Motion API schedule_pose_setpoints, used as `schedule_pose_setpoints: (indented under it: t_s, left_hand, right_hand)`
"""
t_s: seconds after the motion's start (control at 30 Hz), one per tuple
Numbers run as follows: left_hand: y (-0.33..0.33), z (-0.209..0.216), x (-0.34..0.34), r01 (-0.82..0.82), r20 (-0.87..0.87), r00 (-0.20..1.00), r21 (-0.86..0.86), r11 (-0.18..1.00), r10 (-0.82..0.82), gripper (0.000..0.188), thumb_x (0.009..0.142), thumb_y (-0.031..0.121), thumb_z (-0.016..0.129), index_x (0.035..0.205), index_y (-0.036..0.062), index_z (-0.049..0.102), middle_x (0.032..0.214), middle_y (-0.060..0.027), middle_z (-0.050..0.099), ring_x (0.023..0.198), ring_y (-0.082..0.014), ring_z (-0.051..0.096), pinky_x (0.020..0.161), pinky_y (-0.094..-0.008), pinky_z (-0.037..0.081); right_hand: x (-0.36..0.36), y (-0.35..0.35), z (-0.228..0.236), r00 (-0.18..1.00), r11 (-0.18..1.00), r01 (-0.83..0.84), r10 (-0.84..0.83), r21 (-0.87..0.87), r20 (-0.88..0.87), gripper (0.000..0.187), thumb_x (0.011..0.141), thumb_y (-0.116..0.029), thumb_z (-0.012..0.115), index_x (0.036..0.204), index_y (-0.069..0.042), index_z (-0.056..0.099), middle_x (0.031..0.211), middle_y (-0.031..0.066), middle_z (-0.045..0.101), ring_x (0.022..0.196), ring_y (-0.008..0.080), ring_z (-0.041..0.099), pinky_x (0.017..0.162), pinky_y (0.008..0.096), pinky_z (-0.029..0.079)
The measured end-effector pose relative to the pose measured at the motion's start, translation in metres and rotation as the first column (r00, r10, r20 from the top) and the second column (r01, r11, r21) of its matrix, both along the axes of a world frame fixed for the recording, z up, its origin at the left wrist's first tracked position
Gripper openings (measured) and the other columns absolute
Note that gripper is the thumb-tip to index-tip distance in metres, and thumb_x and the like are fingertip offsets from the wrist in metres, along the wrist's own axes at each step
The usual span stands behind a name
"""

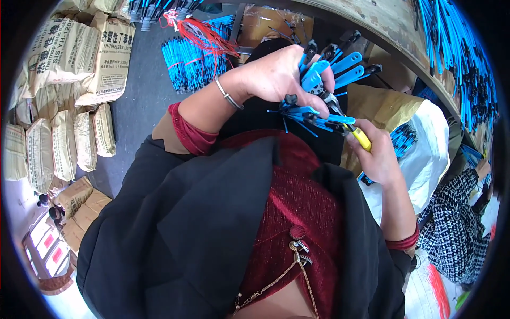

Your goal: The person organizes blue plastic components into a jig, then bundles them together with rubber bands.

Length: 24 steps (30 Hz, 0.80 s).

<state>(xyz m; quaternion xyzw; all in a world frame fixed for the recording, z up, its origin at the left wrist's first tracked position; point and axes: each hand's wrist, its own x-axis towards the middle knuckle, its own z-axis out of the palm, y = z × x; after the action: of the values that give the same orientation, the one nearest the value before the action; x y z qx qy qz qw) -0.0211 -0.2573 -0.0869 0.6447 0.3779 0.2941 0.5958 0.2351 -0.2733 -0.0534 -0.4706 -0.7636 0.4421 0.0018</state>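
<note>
My left hand (289, 74) is wrapped round a bunch of blue plastic strips with black ends (348, 64), which fan out above and below my fingers. In my right hand (378, 151) is a pair of cutters or pliers with a yellow handle (362, 139). Its metal head reaches up among the blue pieces, close to my left fingers. Exactly where the jaws touch is hidden by the bunch. Both hands are in front of my chest, over my dark lap.
Blue strips with black ends lie heaped on a wooden table (382, 18). Beside my right arm stands a white-lined sack (433, 143) with similar pieces. Tied blue bundles (186, 66) and red ties (204, 34) lie ahead; paper sacks (64, 141) line the left. Another person's checked sleeve (451, 223) shows at right.
</note>
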Motion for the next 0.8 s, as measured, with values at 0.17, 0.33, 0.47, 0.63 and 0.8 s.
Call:
schedule_pose_setpoints:
  t_s: [0.17,0.33,0.47,0.63,0.8]
  left_hand:
    - [-0.006,0.002,-0.001,0.054,-0.037,0.998,0.060,0.997,-0.052,0.038,0.058,0.014,0.082,0.088,0.0012,0.064,0.082,-0.0069,0.063,0.075,-0.0164,0.060,0.069,-0.0277,0.047]
    - [0.001,0.005,0.007,0.127,0.061,0.990,0.021,0.992,-0.128,0.038,0.057,0.013,0.083,0.088,0.0009,0.064,0.083,-0.0079,0.064,0.076,-0.0184,0.060,0.069,-0.0283,0.047]
    - [-0.002,0.000,0.007,0.150,0.040,0.988,0.047,0.988,-0.152,0.037,0.056,0.011,0.082,0.087,0.0009,0.064,0.083,-0.0086,0.064,0.076,-0.0190,0.060,0.070,-0.0285,0.047]
    - [-0.005,-0.001,-0.001,-0.037,-0.003,0.999,0.155,0.987,0.038,0.036,0.058,0.015,0.082,0.087,0.0022,0.064,0.078,-0.0063,0.062,0.072,-0.0153,0.058,0.066,-0.0271,0.046]
    - [-0.006,-0.003,0.003,-0.209,0.024,0.978,0.206,0.956,0.208,0.033,0.061,0.021,0.082,0.083,0.0040,0.064,0.070,-0.0027,0.060,0.065,-0.0092,0.054,0.061,-0.0248,0.044]
  right_hand:
    - [0.000,0.017,0.025,0.991,0.958,-0.039,0.072,-0.283,0.109,0.031,0.074,-0.012,0.067,0.099,0.001,0.056,0.072,0.0089,0.059,0.061,0.0175,0.057,0.058,0.0273,0.045]
    - [0.043,0.003,-0.039,0.936,0.350,-0.172,-0.233,-0.921,-0.263,0.067,0.058,-0.010,0.080,0.116,0.004,0.049,0.082,0.0025,0.061,0.068,0.0091,0.057,0.060,0.0240,0.047]
    - [0.010,-0.019,-0.060,0.818,0.318,-0.264,-0.426,-0.911,-0.386,0.080,0.056,-0.009,0.080,0.126,0.002,0.042,0.096,0.0043,0.057,0.081,0.0090,0.055,0.069,0.0241,0.046]
    - [0.016,0.015,-0.034,0.777,0.412,-0.341,-0.382,-0.845,-0.500,0.077,0.062,-0.009,0.075,0.130,0.000,0.038,0.097,0.0063,0.056,0.086,0.0160,0.057,0.074,0.0276,0.046]
    - [0.002,0.002,-0.020,0.970,0.983,-0.096,0.128,0.159,-0.206,0.062,0.072,-0.009,0.067,0.127,-0.001,0.040,0.087,0.0110,0.057,0.078,0.0243,0.060,0.072,0.0309,0.048]
